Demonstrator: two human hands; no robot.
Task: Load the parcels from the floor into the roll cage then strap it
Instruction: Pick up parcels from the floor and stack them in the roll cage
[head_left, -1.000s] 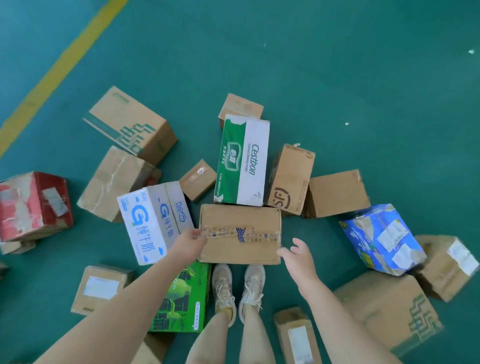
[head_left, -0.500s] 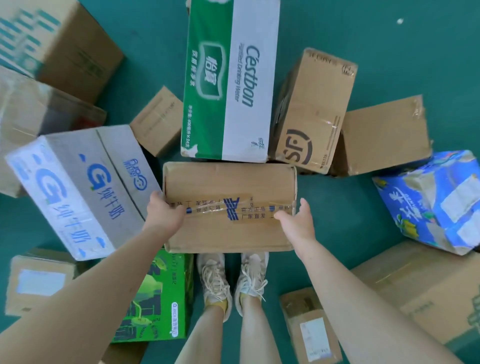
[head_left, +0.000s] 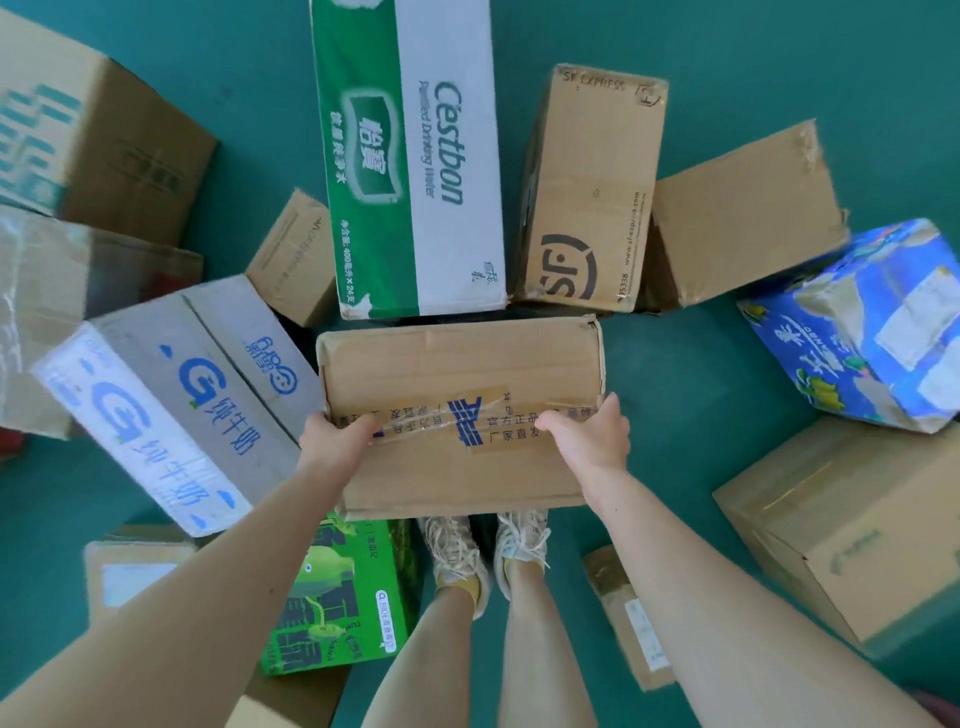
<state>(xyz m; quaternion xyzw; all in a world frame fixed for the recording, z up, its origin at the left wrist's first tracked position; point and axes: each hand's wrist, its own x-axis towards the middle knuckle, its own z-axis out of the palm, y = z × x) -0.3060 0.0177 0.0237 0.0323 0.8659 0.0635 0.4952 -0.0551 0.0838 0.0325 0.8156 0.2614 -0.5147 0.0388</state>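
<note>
Thumbs had slid onto the top: left hand (head_left: 337, 441) and right hand (head_left: 587, 439) gripped the taped brown box (head_left: 457, 364) by its ends. Stiff cardboard, probably light; ends suited lifting.

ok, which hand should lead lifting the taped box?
Neither alone, likely both: left hand grips the taped box at its left end, right hand at its right end, level on the tape line.
</note>
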